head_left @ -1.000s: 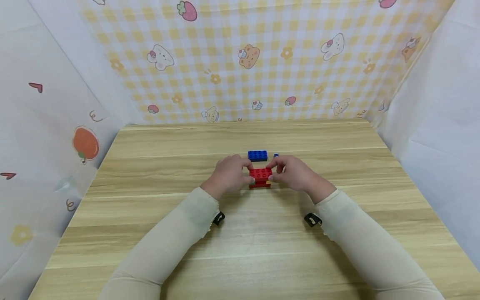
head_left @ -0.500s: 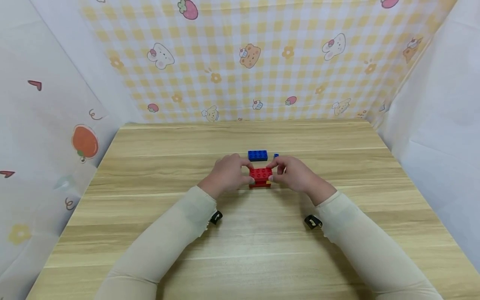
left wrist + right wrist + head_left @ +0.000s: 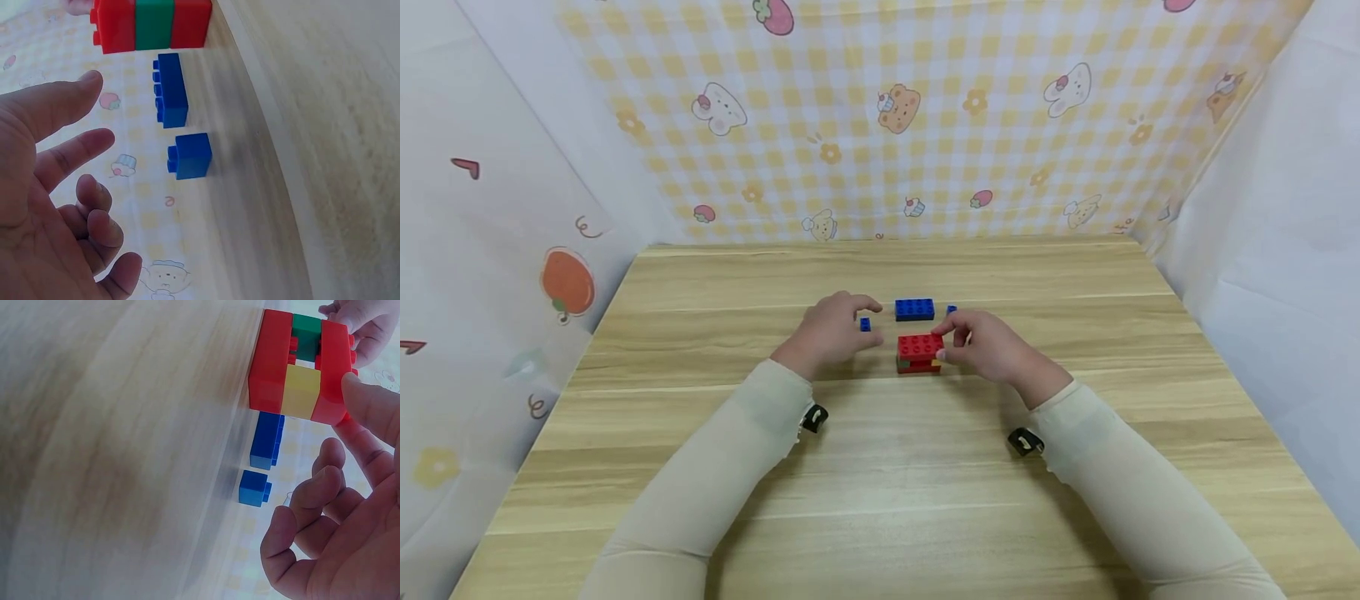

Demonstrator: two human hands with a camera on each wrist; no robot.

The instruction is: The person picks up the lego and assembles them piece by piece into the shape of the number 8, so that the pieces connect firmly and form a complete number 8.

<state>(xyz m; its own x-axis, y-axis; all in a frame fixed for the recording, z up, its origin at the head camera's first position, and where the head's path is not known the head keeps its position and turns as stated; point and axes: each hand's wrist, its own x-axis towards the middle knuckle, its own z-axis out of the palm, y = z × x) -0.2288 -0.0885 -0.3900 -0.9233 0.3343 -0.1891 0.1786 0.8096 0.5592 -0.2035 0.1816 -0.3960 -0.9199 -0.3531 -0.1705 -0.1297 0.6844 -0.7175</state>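
Observation:
In the head view my left hand [image 3: 831, 333] is spread with thumb and index finger apart, on either side of a small blue brick [image 3: 865, 324] and holding nothing. My right hand [image 3: 988, 350] pinches the right end of the upper red brick [image 3: 919, 343] between thumb and index finger. That brick tops a stack: in the right wrist view, a green brick [image 3: 306, 339] and a yellow brick [image 3: 301, 392] stand with a gap between them over the lower red brick [image 3: 270, 362]. The right hand's other fingers are loosely curled.
Behind the stack lies a long blue brick [image 3: 914, 310], with another small blue brick [image 3: 952, 309] to its right beside my right index finger. All stand on the wooden table [image 3: 880, 500]. A yellow checked cloth [image 3: 850, 125] hangs at the table's back edge.
My left hand has let go of the stack's left end and moved left and back, uncovering the small blue brick. My right hand and the stack stay in place.

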